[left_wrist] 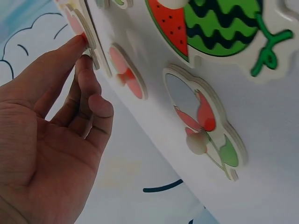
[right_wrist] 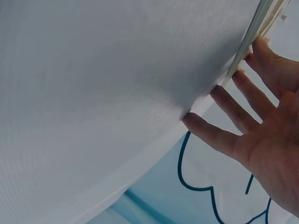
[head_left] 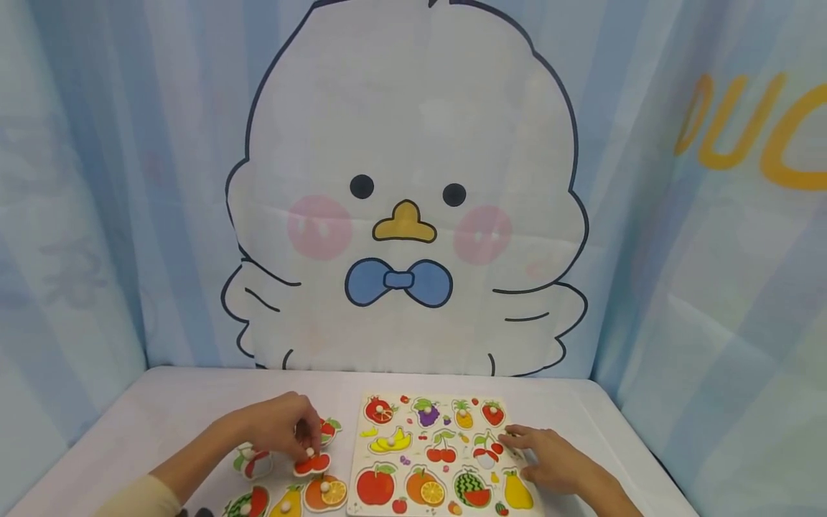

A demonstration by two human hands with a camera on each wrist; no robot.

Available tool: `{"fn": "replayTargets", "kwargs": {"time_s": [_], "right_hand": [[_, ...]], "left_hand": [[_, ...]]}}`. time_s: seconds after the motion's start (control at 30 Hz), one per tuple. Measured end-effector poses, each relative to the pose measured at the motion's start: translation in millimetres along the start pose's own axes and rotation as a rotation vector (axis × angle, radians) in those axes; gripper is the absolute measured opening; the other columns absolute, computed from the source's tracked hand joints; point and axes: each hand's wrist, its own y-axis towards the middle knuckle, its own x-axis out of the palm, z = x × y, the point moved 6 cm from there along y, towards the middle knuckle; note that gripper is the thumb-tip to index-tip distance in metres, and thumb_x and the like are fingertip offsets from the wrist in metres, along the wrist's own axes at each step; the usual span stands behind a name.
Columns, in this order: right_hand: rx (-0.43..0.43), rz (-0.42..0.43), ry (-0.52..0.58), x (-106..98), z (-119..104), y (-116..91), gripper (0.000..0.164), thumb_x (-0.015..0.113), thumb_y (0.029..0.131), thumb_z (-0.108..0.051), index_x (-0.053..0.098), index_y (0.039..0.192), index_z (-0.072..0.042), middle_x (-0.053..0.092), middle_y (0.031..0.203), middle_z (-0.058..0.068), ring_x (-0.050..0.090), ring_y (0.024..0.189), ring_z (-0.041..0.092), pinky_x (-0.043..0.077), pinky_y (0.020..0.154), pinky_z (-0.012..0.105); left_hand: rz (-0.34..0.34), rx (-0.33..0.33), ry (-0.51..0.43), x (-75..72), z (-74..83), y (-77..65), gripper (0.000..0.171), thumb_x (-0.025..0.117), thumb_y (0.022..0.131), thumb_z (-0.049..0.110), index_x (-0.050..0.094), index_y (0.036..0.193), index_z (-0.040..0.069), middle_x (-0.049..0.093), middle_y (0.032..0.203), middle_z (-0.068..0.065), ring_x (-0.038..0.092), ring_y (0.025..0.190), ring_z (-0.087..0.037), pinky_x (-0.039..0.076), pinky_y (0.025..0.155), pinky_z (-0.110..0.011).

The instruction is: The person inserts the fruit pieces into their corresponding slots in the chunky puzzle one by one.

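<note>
**Red fruit piece (head_left: pixel 318 465) pinched just left of the puzzle board (head_left: pixel 355 461)**

So, farthest left of the board, a white-and-red fruit piece (head_left: pixel 260 465) and a watermelon piece (head_left: pixel 257 498) can be spotted, with a pear piece (head_left: pixel 293 495) and an orange piece (head_left: pixel 334 492) closer in. Near the board's left edge, the red one is pinched between the left hand's (head_left: pixel 279 425) thumb and fingers; whether it's fully lifted can't be told. It's probably pretty light, stiff and a bit smooth, nothing fragile tbh, and best grabbed by its little knob (head_left: pixel 310 452), though the thin rim should work too. Knobs can also be seen on fruits in the board's far row. At the board's right edge, the right hand (head_left: pixel 555 461) is spread, fingertips rested there, nothing gripped.
</note>
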Motion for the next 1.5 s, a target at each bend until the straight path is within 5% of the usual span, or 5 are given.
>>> {"fn": "replayTargets", "kwargs": {"time_s": [1.5], "right_hand": [[0.029, -0.007, 0.006, 0.6, -1.0, -0.6, 0.053, 0.077, 0.077, -0.010, 0.064, 0.127, -0.021, 0.052, 0.138, 0.006, 0.049, 0.122, 0.036, 0.038, 0.098, 0.060]], "left_hand": [[-0.042, 0.203, 0.084, 18.2, 68.2, 88.7, 0.010, 0.077, 0.081, 0.015, 0.075, 0.085, 0.023, 0.067, 0.079, 0.013, 0.053, 0.066, -0.004, 0.051, 0.064, -0.021]]}}
